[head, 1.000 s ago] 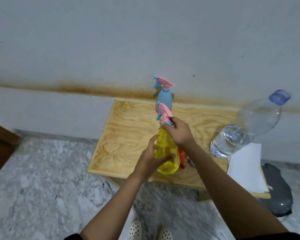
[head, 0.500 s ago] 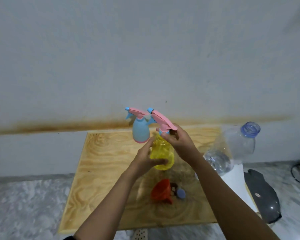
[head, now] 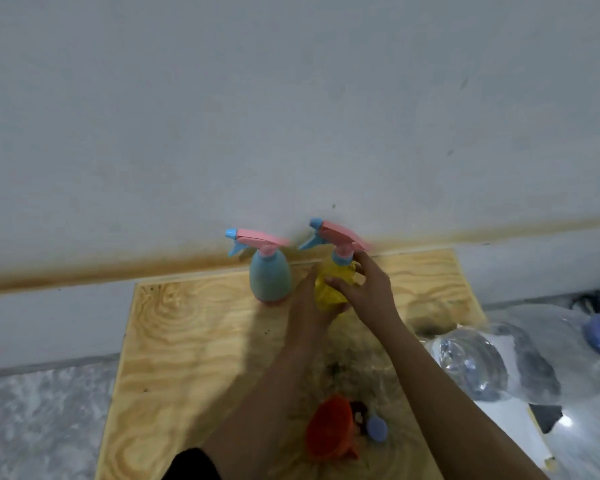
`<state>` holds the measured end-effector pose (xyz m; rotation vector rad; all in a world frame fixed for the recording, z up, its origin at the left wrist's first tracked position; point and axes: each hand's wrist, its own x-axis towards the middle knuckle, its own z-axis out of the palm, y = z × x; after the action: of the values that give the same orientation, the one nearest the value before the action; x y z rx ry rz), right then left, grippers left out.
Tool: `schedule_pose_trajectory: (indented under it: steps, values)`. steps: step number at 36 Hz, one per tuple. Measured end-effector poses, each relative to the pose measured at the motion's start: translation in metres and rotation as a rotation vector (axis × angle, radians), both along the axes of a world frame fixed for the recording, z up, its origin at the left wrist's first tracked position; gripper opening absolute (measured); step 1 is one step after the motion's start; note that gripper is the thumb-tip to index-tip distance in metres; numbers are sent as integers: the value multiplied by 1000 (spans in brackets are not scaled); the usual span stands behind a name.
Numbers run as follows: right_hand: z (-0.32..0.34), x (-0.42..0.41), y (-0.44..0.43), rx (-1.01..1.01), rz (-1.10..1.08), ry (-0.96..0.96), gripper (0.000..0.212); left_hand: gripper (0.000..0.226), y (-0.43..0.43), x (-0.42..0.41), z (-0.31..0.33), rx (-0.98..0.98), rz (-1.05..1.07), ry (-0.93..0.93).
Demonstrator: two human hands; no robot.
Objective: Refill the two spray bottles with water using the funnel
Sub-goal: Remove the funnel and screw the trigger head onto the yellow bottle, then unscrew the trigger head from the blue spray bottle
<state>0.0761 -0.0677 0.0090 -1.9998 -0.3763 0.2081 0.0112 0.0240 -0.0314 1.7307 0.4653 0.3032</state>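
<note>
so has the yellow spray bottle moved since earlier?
Yes. The yellow spray bottle went from the front of the board back toward the wall, beside the blue spray bottle.

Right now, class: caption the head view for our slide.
Left hand and right hand hold the yellow spray bottle beside the blue spray bottle on wooden board.

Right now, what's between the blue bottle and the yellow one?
The left hand, holding the yellow bottle on the side facing the blue bottle; otherwise bare board. Head view.
</note>
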Motion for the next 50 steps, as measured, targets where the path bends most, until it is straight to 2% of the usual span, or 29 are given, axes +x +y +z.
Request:
schedule_pose_trajectory:
  steps: [5,8,16,24,28,32,37,41,43,47,50]
  values:
    - [-4,13,13,33,70,10,52,58,14,7,-7,102,-21,-15]
    - [-7,17,20,56,102,-6,54,70,16,6,-10,155,2,32]
    - [-14,19,19,24,91,-33,58,74,10,5,-16,183,23,90]
    - [-14,11,21,3,12,-92,58,69,6,4,-12,279,81,157]
    - [-13,0,17,-16,-13,-82,61,48,4,-9,-3,268,68,111]
    - [-15,-22,9,11,-99,-99,50,35,3,-34,-2,246,80,95]
    - [-17,-51,11,21,-110,-142,27,35,22,-65,-7,284,225,169]
    - [-16,-63,31,28,-28,-102,24,46,51,-71,-9,266,283,175]
    - [-15,-63,44,42,18,-65,29,60,65,-66,-12,299,273,198]
    - [-16,-56,71,18,89,-14,44,88,88,-50,-17,234,210,238]
    - [-17,-50,87,72,67,5,46,90,98,-42,-23,221,159,188]
